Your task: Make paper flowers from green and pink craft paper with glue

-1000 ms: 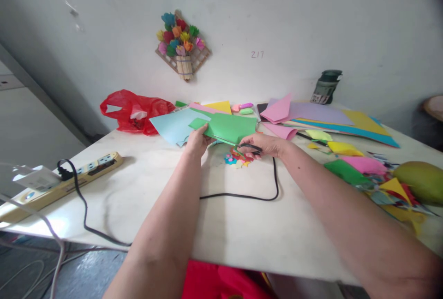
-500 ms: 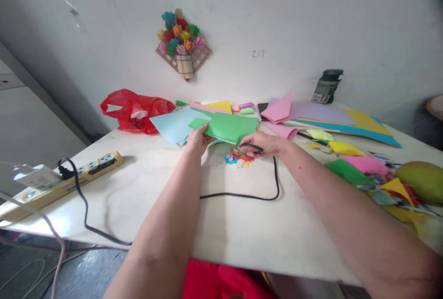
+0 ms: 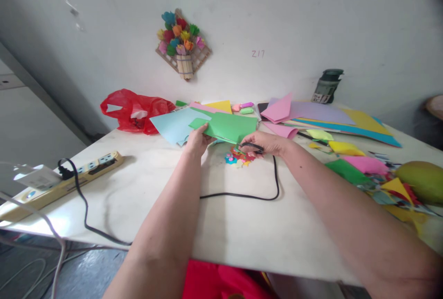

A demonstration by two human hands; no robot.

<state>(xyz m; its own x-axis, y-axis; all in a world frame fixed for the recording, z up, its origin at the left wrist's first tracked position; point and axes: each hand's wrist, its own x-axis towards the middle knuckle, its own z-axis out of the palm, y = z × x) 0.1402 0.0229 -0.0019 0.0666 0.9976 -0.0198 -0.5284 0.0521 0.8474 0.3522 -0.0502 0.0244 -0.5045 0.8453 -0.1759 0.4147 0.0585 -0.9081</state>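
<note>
My left hand (image 3: 199, 140) pinches the left part of a green sheet of paper (image 3: 231, 126), thumb on top. In my right hand (image 3: 258, 143) is a pair of scissors (image 3: 254, 147) with black handles, its blades lying along the paper's near edge. Just below the blades, a small heap of colourful paper cutouts (image 3: 238, 157) rests on the table. A light blue sheet (image 3: 173, 123) lies behind and to the left of my left hand. Pink folded paper (image 3: 281, 130) is just beyond my right hand.
A red plastic bag (image 3: 134, 110) sits at the back left, a power strip (image 3: 86, 170) at the left edge. A black cable (image 3: 238, 194) crosses the table before me. Paper scraps (image 3: 391, 188) and a green mango-like fruit (image 3: 422, 181) are at right; a bottle (image 3: 327, 86) stands behind.
The scissors' handles have come closer together in my right hand, and the blades look more closed along the green paper's edge. My left hand stays in place.
</note>
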